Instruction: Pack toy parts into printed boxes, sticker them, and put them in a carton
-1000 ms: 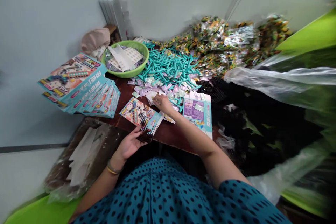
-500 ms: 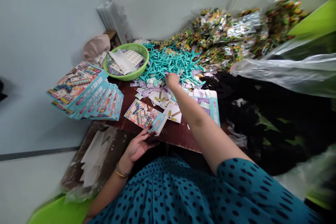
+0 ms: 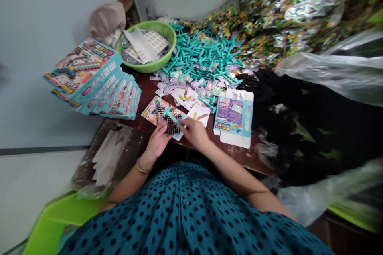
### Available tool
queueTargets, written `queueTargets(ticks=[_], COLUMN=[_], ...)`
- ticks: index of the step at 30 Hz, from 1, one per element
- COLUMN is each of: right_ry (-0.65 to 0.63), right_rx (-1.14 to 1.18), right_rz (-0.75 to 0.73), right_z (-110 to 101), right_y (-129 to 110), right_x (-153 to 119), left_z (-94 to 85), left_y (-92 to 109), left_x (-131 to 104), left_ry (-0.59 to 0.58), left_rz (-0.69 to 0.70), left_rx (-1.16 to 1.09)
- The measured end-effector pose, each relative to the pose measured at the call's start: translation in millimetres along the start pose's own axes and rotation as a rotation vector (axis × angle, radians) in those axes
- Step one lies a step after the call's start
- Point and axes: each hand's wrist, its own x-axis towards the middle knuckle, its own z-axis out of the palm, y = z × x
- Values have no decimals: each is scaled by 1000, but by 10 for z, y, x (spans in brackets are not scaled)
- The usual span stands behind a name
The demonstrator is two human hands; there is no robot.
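Near the bench's (image 3: 236, 154) front edge, the left hand (image 3: 158, 141) had its grip closed about a black lattice piece (image 3: 172, 127), thumb and fingers pinching the lower side. The right hand (image 3: 194, 131) gripped the end of a turquoise stick (image 3: 171, 117) between its fingertips, and the stick lay across the upper part of the lattice. Both pieces were held above a printed box (image 3: 151, 112), which lay flat with its lower end close to the front edge.

Just right of that box lay white picture cards (image 3: 201, 115); farther right, also by the front edge, was a flattened carton (image 3: 230, 113) with a small sachet (image 3: 237, 108) on it. Pale sachets (image 3: 169, 89) were scattered behind the cards, and a heap of turquoise sticks (image 3: 200, 53) spread toward the back edge. A green basin (image 3: 149, 67) stood at the back left, a stack of boxes (image 3: 100, 87) at the front left corner. Clear bags (image 3: 266, 28) were piled along the back edge, toward the right.
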Motion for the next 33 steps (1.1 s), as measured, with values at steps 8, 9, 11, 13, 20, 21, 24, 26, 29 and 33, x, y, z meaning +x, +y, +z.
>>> queueTargets(ticks=[8,9,11,13,20,21,24,26,29,33], right_ry=[-44,-65,-81,-30,140,123,78,108,230,367], right_rx=[-198,-171,-105,-65,-82,-83,-117,-169,-343,-537], right_rz=[-56,-74,-108,-108,-45,-47,-33,16,123,221], right_z=[229,153,-17,-200,-699,-746,-935,-1140,-1551,-2096], right_y=[-230,-242,-248,-217,73,135,396,624,976,1355], right_x=[-651,-653,-635,-580,-394,-370,-184,74,627,1409], left_z=[142,143,130,96,-103,-121,-137,-119,-61,18], left_y=[-199,-186,-153,-122,-95,-101,-124,-134,-134,-121], left_x=[81,76,59,34,-52,-60,-69,-65,-56,-39], left_ry=[41,43,28,11,110,110,112,98,37,-27], left_rz=[122,119,97,60,-25,-40,-76,-97,-132,-173], left_rx=[172,184,193,201,234,241,264,291,330,340])
